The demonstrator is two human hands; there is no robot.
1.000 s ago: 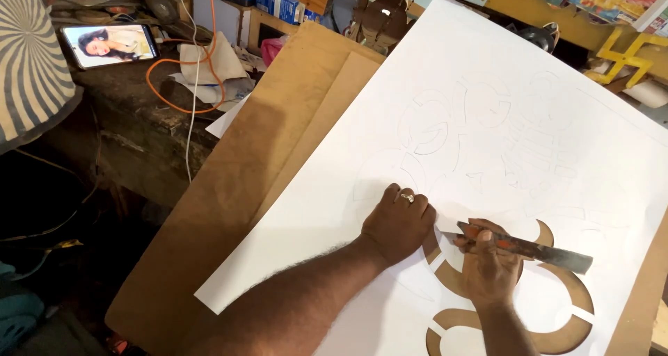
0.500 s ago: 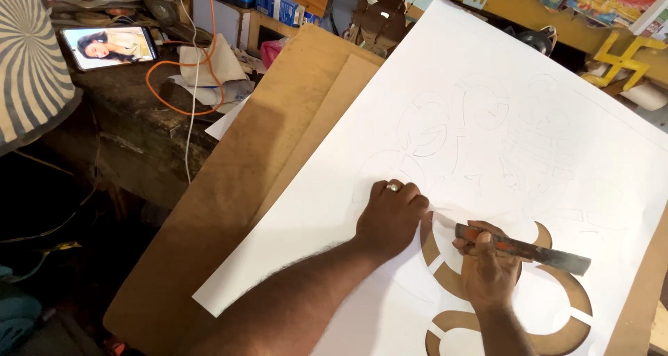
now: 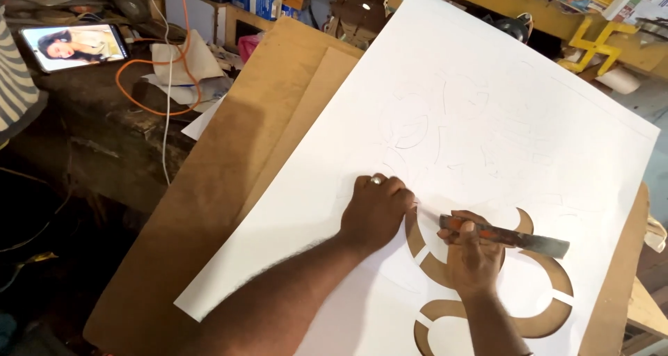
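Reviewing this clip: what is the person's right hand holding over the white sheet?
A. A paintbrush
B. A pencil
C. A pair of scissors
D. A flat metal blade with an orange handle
D: the right hand grips a flat grey blade with an orange handle over the cut-out curves in the white sheet, while the left hand presses flat on the sheet beside it.
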